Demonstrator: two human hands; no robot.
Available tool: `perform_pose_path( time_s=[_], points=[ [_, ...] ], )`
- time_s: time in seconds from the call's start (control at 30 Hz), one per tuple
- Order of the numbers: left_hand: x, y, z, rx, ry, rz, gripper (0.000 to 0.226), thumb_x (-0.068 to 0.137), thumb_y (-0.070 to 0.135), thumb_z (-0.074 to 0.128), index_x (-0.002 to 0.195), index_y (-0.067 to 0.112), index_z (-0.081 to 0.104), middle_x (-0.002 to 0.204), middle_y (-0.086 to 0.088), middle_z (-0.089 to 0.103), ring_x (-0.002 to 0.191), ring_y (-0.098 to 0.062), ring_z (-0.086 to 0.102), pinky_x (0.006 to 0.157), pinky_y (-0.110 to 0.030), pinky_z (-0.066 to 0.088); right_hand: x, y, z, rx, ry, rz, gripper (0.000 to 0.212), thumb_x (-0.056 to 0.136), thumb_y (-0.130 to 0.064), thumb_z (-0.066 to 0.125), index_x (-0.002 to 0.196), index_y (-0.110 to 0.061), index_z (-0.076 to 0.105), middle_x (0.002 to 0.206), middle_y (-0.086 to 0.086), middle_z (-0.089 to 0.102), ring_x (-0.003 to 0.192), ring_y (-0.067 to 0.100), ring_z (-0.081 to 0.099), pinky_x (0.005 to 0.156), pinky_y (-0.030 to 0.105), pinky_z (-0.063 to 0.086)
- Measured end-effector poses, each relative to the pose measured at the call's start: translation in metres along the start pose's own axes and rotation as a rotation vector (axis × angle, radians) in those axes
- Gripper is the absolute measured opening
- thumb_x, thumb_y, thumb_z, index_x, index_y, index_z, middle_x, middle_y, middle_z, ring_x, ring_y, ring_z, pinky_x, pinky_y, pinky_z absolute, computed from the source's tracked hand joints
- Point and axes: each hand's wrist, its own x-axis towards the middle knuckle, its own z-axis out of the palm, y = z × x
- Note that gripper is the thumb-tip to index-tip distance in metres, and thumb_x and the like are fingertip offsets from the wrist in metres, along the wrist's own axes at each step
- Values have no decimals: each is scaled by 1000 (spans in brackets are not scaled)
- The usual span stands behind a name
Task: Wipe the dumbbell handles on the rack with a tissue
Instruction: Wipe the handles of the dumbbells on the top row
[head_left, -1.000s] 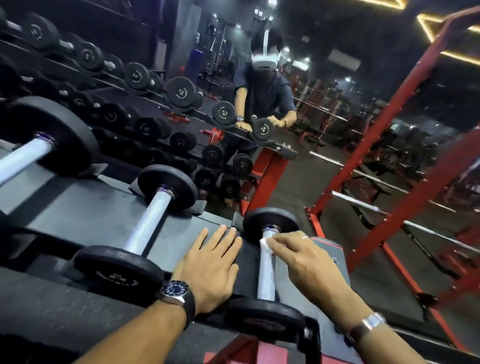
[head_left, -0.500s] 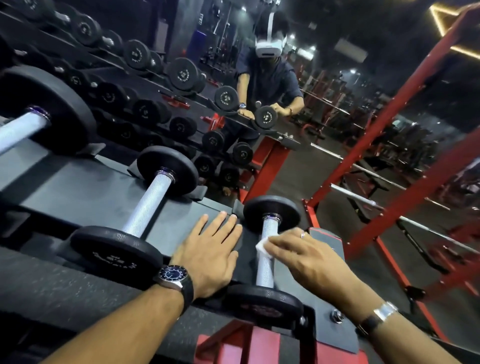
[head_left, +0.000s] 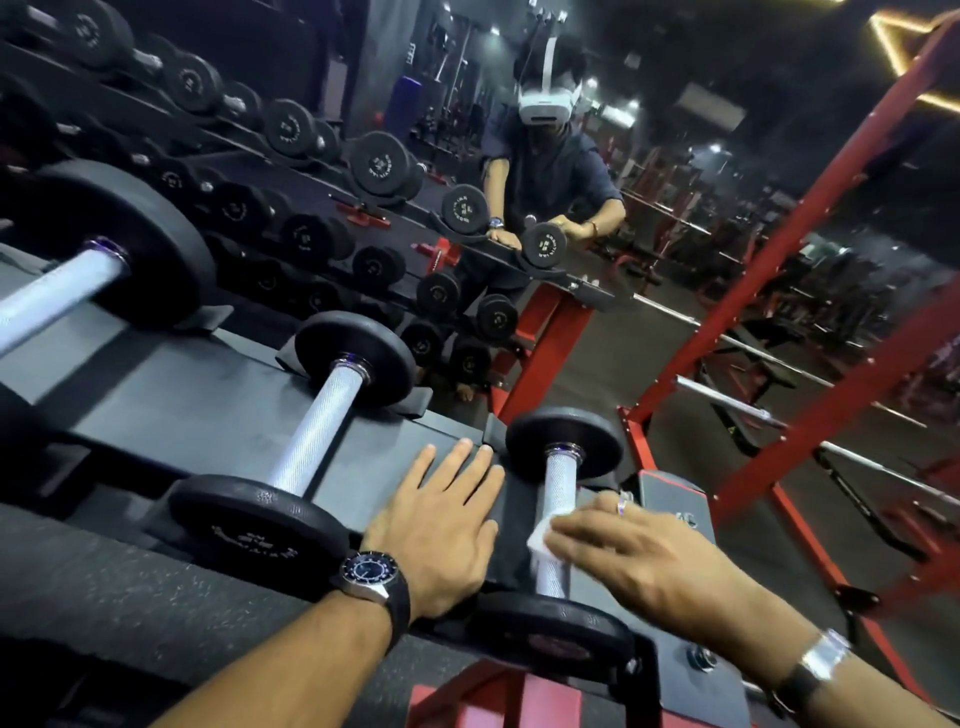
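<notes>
Rack (head_left: 208, 395), top tier: small dumbbell (head_left: 558, 499) at 5 o'clock, next dumbbell (head_left: 322, 415) at its 10 o'clock. Right hand (head_left: 639, 561): fingers loosely bent, pressing tissue (head_left: 540, 540) onto the near handle to wipe it. Left hand (head_left: 441, 525): flat, holding nothing, on the rack at 9 o'clock of the handle, likely a brace.

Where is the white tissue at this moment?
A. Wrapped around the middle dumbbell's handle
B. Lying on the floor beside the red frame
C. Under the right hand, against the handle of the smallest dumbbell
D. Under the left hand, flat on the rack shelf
C: the right hand presses the tissue onto the smallest dumbbell's handle, while the left hand lies flat on the rack shelf.
</notes>
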Motion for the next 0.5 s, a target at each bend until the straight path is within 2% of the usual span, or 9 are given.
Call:
perform_pose_path(
  time_s=[0.1,0.2,0.23,0.33,0.43,0.5],
  points=[
    [-1,2,-2,-1,2,1,61,92,43,35,146,17,48,155,-5,42,146,-25,32,118,-52,28,2,-1,0,38,17,148,32,99,-12,39,115,-16,67,110,-3,65,87,21,57,56,32,53],
    [0,1,-1,-4,-7,1,63,94,44,32,149,17,44,158,-4,37,149,-24,27,120,-52,23,-8,-7,-2,117,-76,-4,25,101,-14,45,117,-16,64,114,0,63,90,21,60,59,32,53],
    [0,0,0,-1,-2,-2,63,94,44,31,149,17,44,158,-4,38,148,-24,28,120,-52,23,-10,-4,-4,142,-64,15,26,99,-12,47,116,-18,65,113,-1,63,89,20,61,60,33,53],
    [0,1,0,9,-2,3,62,92,44,33,146,17,48,155,-5,42,147,-25,32,118,-52,25,-10,2,-5,249,9,216,32,89,-7,52,111,-24,70,108,-8,63,87,14,61,67,29,54],
    [-1,2,-2,7,3,1,62,92,43,33,145,16,50,154,-5,43,146,-25,33,118,-52,27,-9,-12,-12,249,-87,115,28,90,-14,54,108,-26,71,104,-10,63,86,10,59,65,20,49],
    [0,2,-1,15,4,2,62,92,43,34,145,16,50,154,-5,44,145,-25,35,117,-52,29,-8,-10,-18,264,-110,96,31,85,-7,58,105,-26,72,102,-10,64,84,9,60,64,18,48]
  ],
)
